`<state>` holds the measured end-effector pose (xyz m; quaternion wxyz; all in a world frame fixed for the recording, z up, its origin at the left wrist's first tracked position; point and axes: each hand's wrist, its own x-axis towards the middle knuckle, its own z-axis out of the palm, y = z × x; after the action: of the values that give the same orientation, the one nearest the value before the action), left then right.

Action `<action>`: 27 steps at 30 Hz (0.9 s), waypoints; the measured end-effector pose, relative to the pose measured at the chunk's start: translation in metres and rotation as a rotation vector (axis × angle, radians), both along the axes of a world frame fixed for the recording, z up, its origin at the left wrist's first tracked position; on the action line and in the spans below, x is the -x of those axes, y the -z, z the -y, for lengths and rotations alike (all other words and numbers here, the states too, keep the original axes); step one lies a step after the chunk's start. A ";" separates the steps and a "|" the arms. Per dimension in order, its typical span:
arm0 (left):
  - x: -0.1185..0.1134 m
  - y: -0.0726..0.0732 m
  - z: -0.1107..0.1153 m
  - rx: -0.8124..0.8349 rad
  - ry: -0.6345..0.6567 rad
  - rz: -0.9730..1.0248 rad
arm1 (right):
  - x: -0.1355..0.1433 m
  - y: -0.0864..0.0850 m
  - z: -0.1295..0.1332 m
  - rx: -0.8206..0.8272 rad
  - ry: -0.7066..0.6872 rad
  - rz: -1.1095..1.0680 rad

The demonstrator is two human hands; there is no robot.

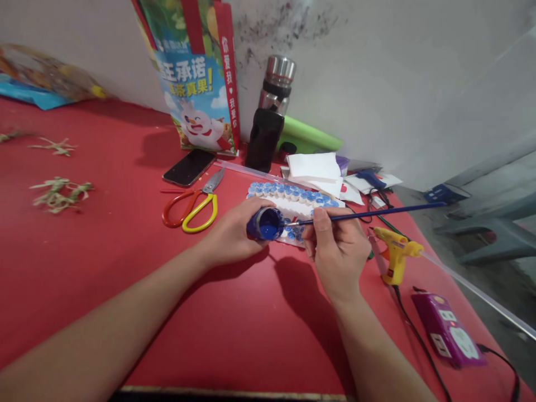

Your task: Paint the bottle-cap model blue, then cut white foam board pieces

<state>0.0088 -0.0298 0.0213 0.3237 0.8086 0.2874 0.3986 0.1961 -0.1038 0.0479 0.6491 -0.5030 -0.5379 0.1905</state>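
My left hand (234, 231) is wrapped round a small jar of blue paint (268, 224), tilted so its mouth faces me. Between the fingers and thumb of my right hand (338, 251) is a long blue paintbrush (377, 213). The brush's tip end reaches the right rim of the jar; its handle points off to the right. Just behind both hands lies a white tray-like piece (288, 206) with rows of small blue-and-white round pieces, partly hidden by the jar and my right hand.
Scissors (200, 204) and a phone (189, 167) lie left of the jar. A printed bag (201, 84), a black bottle (263, 139) and a steel flask (278, 84) stand at the wall. Rightward are a yellow glue gun (396, 254) with a cord and a purple power strip (448, 329).
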 end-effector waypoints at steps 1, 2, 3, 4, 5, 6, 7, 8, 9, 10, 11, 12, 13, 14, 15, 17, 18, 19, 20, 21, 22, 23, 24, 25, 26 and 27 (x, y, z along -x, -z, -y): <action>0.000 0.001 0.000 -0.004 -0.008 0.003 | 0.000 -0.001 0.000 -0.012 0.008 0.011; 0.000 0.001 0.000 -0.008 -0.015 0.004 | 0.000 -0.002 0.001 -0.021 0.016 0.025; 0.000 0.001 -0.001 -0.014 -0.018 0.006 | 0.000 -0.003 0.001 -0.026 0.024 0.038; 0.000 0.001 -0.001 -0.020 -0.021 0.008 | -0.001 -0.003 0.001 -0.026 0.029 0.050; 0.001 0.001 -0.001 -0.023 -0.023 0.009 | -0.001 -0.002 0.001 -0.019 0.033 0.063; 0.001 0.001 -0.001 -0.024 -0.028 0.009 | -0.002 -0.002 0.001 -0.007 0.038 0.077; 0.001 0.001 -0.001 -0.024 -0.032 0.010 | -0.002 0.000 0.001 0.006 0.044 0.092; 0.001 0.001 -0.001 -0.021 -0.036 0.011 | -0.003 0.001 0.001 0.014 0.053 0.109; 0.001 0.000 -0.002 -0.018 -0.037 0.011 | -0.003 0.001 0.001 0.017 0.066 0.127; 0.001 0.000 -0.002 -0.017 -0.034 0.009 | -0.003 0.002 0.001 0.014 0.079 0.140; 0.001 0.000 -0.003 -0.018 -0.031 0.009 | -0.003 0.002 0.000 0.007 0.087 0.144; 0.001 0.000 -0.003 -0.022 -0.030 0.011 | -0.003 0.001 0.000 -0.005 0.086 0.135; 0.001 0.001 -0.004 -0.024 -0.032 0.012 | -0.002 -0.001 0.000 -0.018 0.079 0.116; 0.001 0.001 -0.004 -0.025 -0.038 0.014 | -0.002 -0.003 0.000 -0.032 0.073 0.092; 0.001 0.001 -0.005 -0.024 -0.049 0.017 | -0.001 -0.005 0.000 -0.048 0.069 0.069; 0.001 0.002 -0.006 -0.017 -0.080 0.027 | -0.001 -0.008 0.000 -0.080 0.073 0.035; 0.002 0.002 -0.007 -0.015 -0.101 0.036 | -0.002 -0.009 0.000 -0.093 0.078 0.029; 0.002 0.002 -0.008 -0.013 -0.128 0.050 | -0.003 -0.009 0.000 -0.102 0.086 0.030; 0.003 0.003 -0.009 -0.011 -0.164 0.066 | -0.005 -0.008 -0.001 -0.102 0.092 0.040; 0.004 0.003 -0.011 -0.011 -0.206 0.081 | -0.007 -0.007 -0.001 -0.093 0.097 0.064; 0.005 0.003 -0.012 -0.015 -0.251 0.096 | -0.008 -0.005 -0.002 -0.074 0.104 0.106; 0.006 0.004 -0.014 -0.023 -0.296 0.110 | -0.010 -0.003 -0.002 -0.051 0.112 0.157; 0.007 0.005 -0.016 -0.034 -0.338 0.121 | -0.011 -0.001 -0.003 -0.025 0.115 0.211; 0.008 0.006 -0.017 -0.047 -0.375 0.130 | -0.012 0.001 -0.004 0.001 0.108 0.260; 0.009 0.007 -0.019 -0.059 -0.404 0.138 | -0.013 0.004 -0.005 0.023 0.094 0.297; 0.010 0.008 -0.020 -0.067 -0.428 0.144 | -0.013 0.006 -0.005 0.041 0.078 0.323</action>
<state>-0.0007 -0.0097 0.0131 0.2245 0.7090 0.4150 0.5242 0.2089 -0.0985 0.0423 0.5508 -0.5608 -0.6112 0.0930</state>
